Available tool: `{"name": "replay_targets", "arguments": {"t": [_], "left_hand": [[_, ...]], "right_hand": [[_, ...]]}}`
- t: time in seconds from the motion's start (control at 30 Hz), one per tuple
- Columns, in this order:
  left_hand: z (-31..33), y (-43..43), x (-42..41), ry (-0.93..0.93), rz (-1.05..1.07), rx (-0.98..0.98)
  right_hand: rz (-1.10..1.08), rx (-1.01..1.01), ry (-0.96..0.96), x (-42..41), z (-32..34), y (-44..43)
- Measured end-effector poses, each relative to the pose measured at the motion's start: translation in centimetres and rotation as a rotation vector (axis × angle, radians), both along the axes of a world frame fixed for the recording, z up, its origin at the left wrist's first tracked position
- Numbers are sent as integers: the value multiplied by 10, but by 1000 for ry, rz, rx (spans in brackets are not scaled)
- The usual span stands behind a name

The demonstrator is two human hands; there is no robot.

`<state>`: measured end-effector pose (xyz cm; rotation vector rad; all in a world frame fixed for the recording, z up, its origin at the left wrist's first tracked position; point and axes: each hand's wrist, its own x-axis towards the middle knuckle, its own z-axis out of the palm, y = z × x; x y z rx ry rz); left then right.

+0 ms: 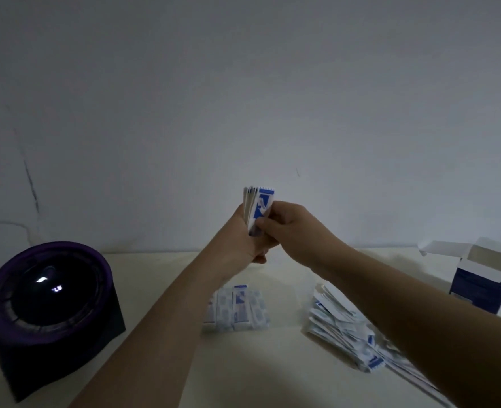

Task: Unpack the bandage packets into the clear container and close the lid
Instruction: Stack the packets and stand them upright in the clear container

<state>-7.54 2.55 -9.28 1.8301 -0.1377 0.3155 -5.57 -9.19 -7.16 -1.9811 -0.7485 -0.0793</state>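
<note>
Hands up over the table [143, 269] | left hand [240, 240] curls round the bottom of an upright stack of bandage packets [248, 201] | right hand [287, 228] pinches the front blue packet [264, 203] | row of packets [237, 307] lies below the hands | loose pile [340, 322] under the right arm | open box [482, 278] far right

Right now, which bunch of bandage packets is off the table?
The stack gripped upright by the left hand and right hand. The small row and the loose pile both lie on the table.
</note>
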Motion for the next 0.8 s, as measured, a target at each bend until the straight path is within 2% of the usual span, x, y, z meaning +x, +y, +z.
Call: {"name": "replay_targets", "arguments": {"t": [0.1,0.3,0.43,0.47,0.5,0.57,0.63,0.73,0.8], "left_hand": [[-7,3,5,49,1,-30],[-15,7,11,235,-29,-461],[-17,14,13,270,3,-458],[-20,18,15,248,33,-399],[-22,24,14,209,50,-257],[-30,36,13,152,23,178],[-36,44,10,227,32,418],[-45,46,14,259,59,542],[-48,44,18,297,40,628]], "right_hand": [[8,-81,35,5,-4,8],[58,-199,60,9,-12,27],[101,-160,138,15,-13,30],[113,-130,173,19,-11,30],[111,-118,190,23,-9,29],[50,-173,149,34,-1,25],[-71,-401,51,48,4,20],[-128,-899,17,60,-2,20],[-127,-1152,-20,59,-14,27]]}}
